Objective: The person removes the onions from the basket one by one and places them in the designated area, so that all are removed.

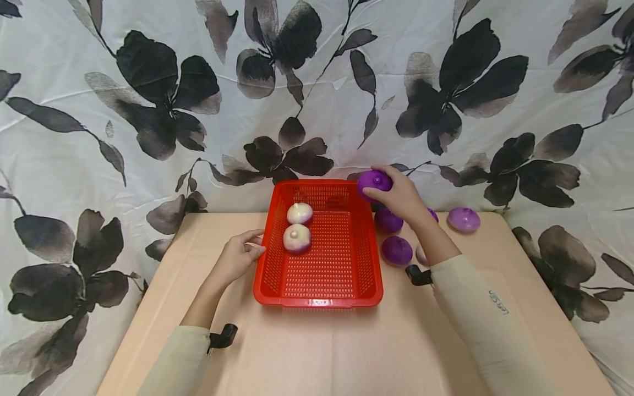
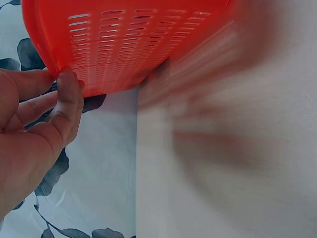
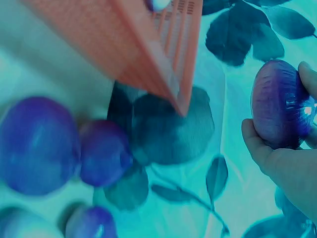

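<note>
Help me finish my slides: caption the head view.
Left hand pinching a red basket that holds two pale onions, right hand holding a purple onion by the basket's far right corner.

Flower-printed cloth point(image 1: 337, 104) beyond pale tabletop point(image 1: 317, 349)

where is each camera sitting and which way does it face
Head: worn on the head, facing forward and down; shows the red basket, table, left hand, right hand and both sleeves.
Left wrist: on that wrist, facing the basket's perforated wall; left hand pinches its rim.
Right wrist: on that wrist, facing loose purple onions and a basket corner; right hand holds another onion.
Shared: head and right wrist both show that held onion.
</note>
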`<state>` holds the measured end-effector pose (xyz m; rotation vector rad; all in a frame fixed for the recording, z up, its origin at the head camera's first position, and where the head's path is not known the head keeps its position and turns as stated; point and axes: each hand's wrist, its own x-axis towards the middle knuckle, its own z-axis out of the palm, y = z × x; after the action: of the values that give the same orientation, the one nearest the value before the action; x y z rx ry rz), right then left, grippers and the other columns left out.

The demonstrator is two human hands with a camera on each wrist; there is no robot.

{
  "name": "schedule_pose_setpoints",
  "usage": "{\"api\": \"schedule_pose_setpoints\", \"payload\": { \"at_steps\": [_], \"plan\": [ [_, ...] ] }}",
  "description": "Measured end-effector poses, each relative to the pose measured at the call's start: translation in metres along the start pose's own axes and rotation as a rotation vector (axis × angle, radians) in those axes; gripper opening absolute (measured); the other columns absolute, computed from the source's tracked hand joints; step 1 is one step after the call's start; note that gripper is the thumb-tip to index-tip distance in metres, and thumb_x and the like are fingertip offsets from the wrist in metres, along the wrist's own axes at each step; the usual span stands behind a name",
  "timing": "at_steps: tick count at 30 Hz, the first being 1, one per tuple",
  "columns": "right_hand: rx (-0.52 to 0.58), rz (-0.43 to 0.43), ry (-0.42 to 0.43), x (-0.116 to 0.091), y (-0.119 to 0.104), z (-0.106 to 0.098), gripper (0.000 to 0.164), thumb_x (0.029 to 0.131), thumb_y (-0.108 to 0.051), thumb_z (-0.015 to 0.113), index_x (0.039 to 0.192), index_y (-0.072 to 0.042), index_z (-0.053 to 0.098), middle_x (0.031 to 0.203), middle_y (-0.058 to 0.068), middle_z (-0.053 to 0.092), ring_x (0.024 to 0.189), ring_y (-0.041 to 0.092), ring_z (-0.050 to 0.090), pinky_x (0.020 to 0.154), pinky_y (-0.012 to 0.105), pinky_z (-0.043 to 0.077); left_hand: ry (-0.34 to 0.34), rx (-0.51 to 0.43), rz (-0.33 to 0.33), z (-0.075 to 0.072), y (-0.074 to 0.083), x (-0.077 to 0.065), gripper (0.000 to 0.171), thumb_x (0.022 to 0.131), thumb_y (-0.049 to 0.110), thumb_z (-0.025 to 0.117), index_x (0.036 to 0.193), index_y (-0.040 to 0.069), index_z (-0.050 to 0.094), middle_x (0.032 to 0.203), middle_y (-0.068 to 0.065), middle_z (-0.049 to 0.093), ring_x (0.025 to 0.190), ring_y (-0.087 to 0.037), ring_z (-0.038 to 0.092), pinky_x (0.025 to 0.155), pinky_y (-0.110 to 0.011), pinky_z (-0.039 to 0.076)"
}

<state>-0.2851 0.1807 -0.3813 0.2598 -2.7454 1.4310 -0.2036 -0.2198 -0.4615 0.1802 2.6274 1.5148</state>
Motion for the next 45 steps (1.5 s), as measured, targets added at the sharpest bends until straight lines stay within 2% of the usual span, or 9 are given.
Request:
{"api": "schedule_pose_setpoints", "payload": {
  "at_steps": [8,13,17,19,21,24,26,36,45],
  "plan": [
    [-0.079,-0.009,0.072,-0.028,0.025,-0.044,0.070,0.094,-0.041,0.076,0.154,-0.022,0.046,0.151,0.017,0.050,0.128,0.040,0.056,0.109,0.060,0.047,0.002,0.004,0.000,0.000,0.001,0.000,0.049,0.097,-0.002,0.064,0.146,-0.002,0.054,0.117,-0.024,0.065,0.086,-0.022,0.071,0.080,-0.048,0.063],
    [-0.105,0.036,0.095,-0.049,0.045,-0.069,0.077,0.094,-0.045,0.074,0.158,-0.020,0.041,0.154,0.024,0.046,0.133,0.046,0.051,0.111,0.064,0.043,0.001,0.002,0.000,0.000,0.000,0.000,0.049,0.097,-0.002,0.064,0.146,-0.002,0.054,0.117,-0.024,0.065,0.086,-0.022,0.071,0.074,-0.034,0.063],
    [-0.134,0.070,0.124,-0.063,0.066,-0.087,0.079,0.093,-0.044,0.075,0.159,-0.018,0.041,0.150,0.027,0.048,0.124,0.045,0.053,0.091,0.040,0.059,0.000,0.002,0.000,-0.001,0.000,0.000,0.049,0.097,-0.002,0.064,0.145,-0.003,0.054,0.116,-0.024,0.065,0.085,-0.022,0.071,0.070,-0.026,0.061],
    [-0.145,0.084,0.130,-0.070,0.077,-0.094,0.078,0.093,-0.043,0.076,0.158,-0.016,0.041,0.150,0.028,0.047,0.123,0.045,0.053,0.087,0.039,0.061,-0.001,0.002,0.001,-0.001,0.001,0.000,0.049,0.097,-0.003,0.064,0.145,-0.003,0.054,0.116,-0.024,0.065,0.085,-0.022,0.071,0.070,-0.027,0.061],
    [-0.151,0.095,0.131,-0.076,0.089,-0.100,0.079,0.093,-0.041,0.076,0.158,-0.013,0.041,0.151,0.030,0.045,0.126,0.049,0.051,0.092,0.047,0.060,-0.001,0.002,0.001,-0.001,0.001,0.000,0.049,0.097,-0.003,0.064,0.145,-0.003,0.054,0.116,-0.024,0.065,0.084,-0.022,0.071,0.071,-0.030,0.062],
    [-0.170,0.110,0.129,-0.086,0.104,-0.107,0.079,0.095,-0.041,0.075,0.158,-0.010,0.039,0.155,0.032,0.041,0.133,0.056,0.046,0.106,0.069,0.044,0.000,0.003,0.000,-0.001,0.001,0.000,0.049,0.097,-0.003,0.064,0.145,-0.003,0.054,0.115,-0.023,0.065,0.083,-0.022,0.070,0.074,-0.038,0.064],
    [-0.184,0.129,0.135,-0.093,0.113,-0.111,0.080,0.095,-0.042,0.074,0.159,-0.010,0.038,0.157,0.033,0.039,0.135,0.058,0.043,0.107,0.073,0.039,0.002,0.002,0.000,0.000,0.001,0.000,0.049,0.097,-0.003,0.064,0.145,-0.003,0.054,0.115,-0.023,0.065,0.084,-0.022,0.070,0.076,-0.043,0.064],
    [-0.157,0.220,0.180,-0.125,0.157,-0.123,0.077,0.101,-0.041,0.065,0.159,-0.003,0.032,0.155,0.040,0.033,0.133,0.063,0.039,0.104,0.077,0.036,-0.007,-0.005,-0.007,0.000,0.001,-0.001,0.049,0.097,-0.003,0.064,0.145,-0.003,0.054,0.116,-0.024,0.064,0.084,-0.022,0.071,0.072,-0.032,0.063],
    [-0.129,0.336,0.168,-0.129,0.197,-0.120,0.085,0.102,-0.038,0.063,0.156,0.013,0.021,0.150,0.048,0.029,0.135,0.066,0.035,0.109,0.073,0.036,-0.008,-0.001,0.000,-0.001,0.002,-0.002,0.050,0.097,-0.003,0.064,0.146,-0.003,0.053,0.116,-0.024,0.064,0.083,-0.021,0.070,0.073,-0.035,0.063]
  ]
}}
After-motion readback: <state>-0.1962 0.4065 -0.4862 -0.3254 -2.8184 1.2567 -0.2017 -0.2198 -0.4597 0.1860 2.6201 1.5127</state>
